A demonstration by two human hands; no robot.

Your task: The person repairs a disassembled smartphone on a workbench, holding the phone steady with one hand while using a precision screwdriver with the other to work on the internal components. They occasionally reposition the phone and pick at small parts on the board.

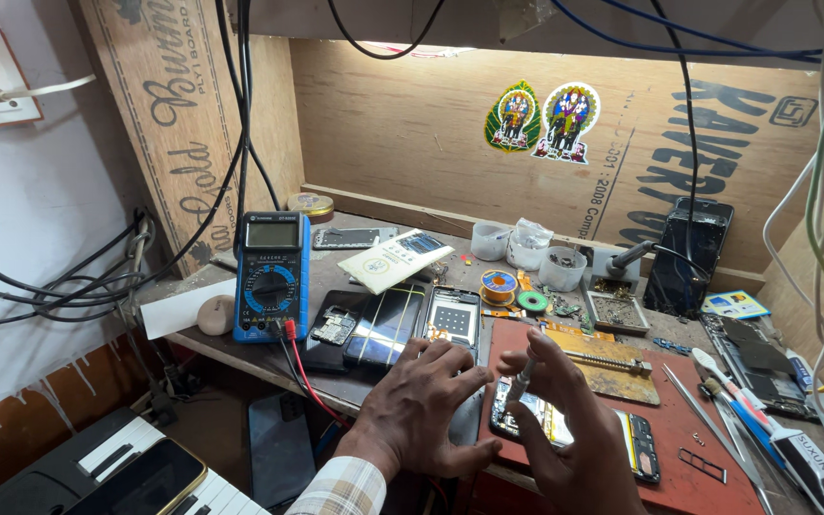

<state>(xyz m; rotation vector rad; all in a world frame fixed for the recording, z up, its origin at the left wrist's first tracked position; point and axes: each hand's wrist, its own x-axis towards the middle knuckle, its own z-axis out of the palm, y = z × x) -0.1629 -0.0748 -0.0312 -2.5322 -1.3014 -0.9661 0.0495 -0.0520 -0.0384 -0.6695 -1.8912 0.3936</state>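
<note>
Left hand (426, 401) rests open beside the opened black phone (574, 429); right hand (569, 420) pinches a slim grey screwdriver (521, 381) above it. Blue multimeter (271, 277) stands far left.

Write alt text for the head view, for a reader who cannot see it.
Over a cluttered wooden bench, the right hand holds a thin tool above an opened phone on a red mat; the left hand rests beside it. A blue multimeter stands to the left.
</note>
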